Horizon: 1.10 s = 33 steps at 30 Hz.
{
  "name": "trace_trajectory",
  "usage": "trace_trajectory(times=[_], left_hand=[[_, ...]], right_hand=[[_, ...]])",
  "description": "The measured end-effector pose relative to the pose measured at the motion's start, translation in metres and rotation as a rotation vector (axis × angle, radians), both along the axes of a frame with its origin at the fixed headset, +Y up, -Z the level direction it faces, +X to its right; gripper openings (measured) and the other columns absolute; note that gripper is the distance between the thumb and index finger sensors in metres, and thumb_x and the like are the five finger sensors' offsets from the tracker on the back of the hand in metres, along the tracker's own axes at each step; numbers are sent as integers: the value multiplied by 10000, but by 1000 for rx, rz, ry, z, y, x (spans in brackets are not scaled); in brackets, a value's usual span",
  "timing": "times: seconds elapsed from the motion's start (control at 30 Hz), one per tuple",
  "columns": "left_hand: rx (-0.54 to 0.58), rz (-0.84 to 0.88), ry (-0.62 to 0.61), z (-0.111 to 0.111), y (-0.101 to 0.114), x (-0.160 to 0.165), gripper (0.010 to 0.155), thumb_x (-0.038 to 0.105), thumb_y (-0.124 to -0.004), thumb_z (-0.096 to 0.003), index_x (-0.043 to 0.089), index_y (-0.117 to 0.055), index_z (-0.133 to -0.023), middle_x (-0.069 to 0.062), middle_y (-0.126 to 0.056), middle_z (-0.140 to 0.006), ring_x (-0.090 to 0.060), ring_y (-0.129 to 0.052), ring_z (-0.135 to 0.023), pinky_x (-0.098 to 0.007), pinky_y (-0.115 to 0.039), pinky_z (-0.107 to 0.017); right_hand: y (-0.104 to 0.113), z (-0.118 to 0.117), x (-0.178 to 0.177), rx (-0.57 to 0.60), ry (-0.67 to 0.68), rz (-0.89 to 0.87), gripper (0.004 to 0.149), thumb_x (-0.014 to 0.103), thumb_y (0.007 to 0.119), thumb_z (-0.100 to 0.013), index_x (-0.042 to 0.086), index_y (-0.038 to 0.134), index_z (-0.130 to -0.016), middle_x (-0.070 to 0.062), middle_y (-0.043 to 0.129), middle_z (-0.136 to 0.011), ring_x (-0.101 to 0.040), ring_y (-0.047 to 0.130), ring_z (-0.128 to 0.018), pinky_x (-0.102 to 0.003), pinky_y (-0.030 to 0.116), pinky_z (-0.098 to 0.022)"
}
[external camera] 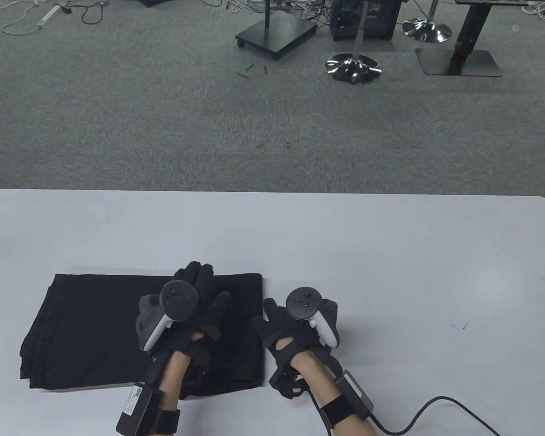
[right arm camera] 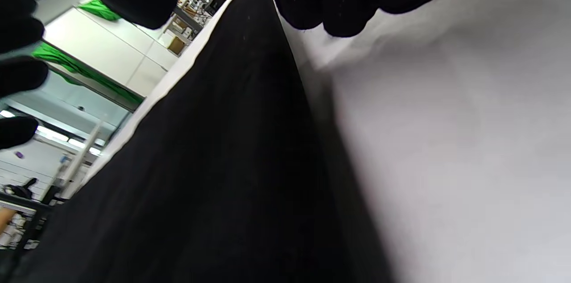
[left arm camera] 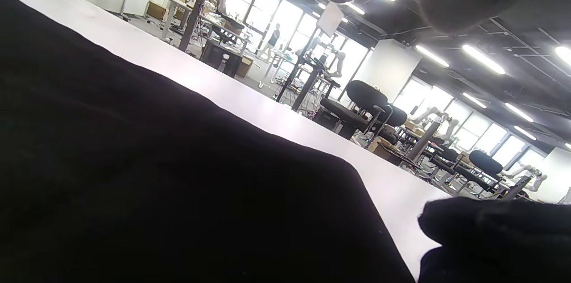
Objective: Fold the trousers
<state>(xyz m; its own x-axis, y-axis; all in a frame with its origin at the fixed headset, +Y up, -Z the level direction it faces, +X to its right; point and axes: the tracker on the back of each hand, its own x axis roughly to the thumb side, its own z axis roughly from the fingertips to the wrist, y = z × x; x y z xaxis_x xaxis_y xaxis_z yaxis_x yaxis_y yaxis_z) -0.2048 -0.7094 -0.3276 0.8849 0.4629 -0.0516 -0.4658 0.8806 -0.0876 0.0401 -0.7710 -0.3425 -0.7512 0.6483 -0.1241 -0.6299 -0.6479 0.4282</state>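
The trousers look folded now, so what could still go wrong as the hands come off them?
The left hand hovers over the folded black trousers; lifting away carelessly might drag the top layer and loosen the fold. The right hand sits beside the right edge and could nudge it. The near edge already looks uneven by the left wrist, so the stack may spread.

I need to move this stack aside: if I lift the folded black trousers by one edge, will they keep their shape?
Probably not. The folded trousers are soft cloth in several loose layers, visible at their left edge, so lifted there they would likely droop and unfold. They lie flat on the smooth white table, so a push may well slide them, perhaps bunching. Nothing suggests they are fragile or would roll.
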Motion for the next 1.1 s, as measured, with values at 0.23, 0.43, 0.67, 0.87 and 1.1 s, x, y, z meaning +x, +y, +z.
trace_trajectory(times=[0.23, 0.43, 0.67, 0.87, 1.1], left_hand=[[-4, -9, 8, 0, 0, -2, 788, 703, -681, -523, 386, -391, -1184, 122, -319, -1251, -281, -363, -1231, -623, -409, -858], [-9, 3, 18, 0, -1, -4, 788, 700, -683, -523, 381, -396, -1184, 118, -329, -1250, -282, -371, -1229, -627, -412, -855], [-11, -11, 27, 1, 1, -4, 786, 698, -683, -524, 380, -396, -1183, 117, -335, -1250, -284, -378, -1228, -628, -417, -853], [13, -77, 30, 3, 8, -1, 784, 697, -684, -524, 380, -403, -1184, 118, -339, -1250, -285, -387, -1228, -627, -423, -852], [18, -101, 28, 3, 11, 0, 784, 696, -685, -524, 381, -403, -1184, 116, -344, -1251, -286, -392, -1229, -628, -429, -851]], right_hand=[[-5, -6, -20, 75, -35, 247, 688, 532, 724, -520, 207, 430, -1050, -53, 721, -956, -315, 800, -783, -494, 701, -589], [-7, -7, -34, 97, -31, 304, 674, 457, 776, -511, 179, 455, -1035, -31, 796, -860, -256, 860, -677, -452, 760, -508], [-11, -10, -32, 100, -80, 191, 626, 343, 806, -500, 154, 503, -1014, -37, 838, -793, -230, 896, -590, -437, 788, -448], [-2, -14, -12, 80, -93, 56, 607, 329, 806, -492, 151, 535, -1006, -37, 846, -782, -230, 911, -552, -443, 796, -424], [21, -26, 61, 61, -168, 7, 590, 319, 806, -493, 161, 559, -1005, -39, 845, -794, -238, 913, -564, -462, 792, -435]])
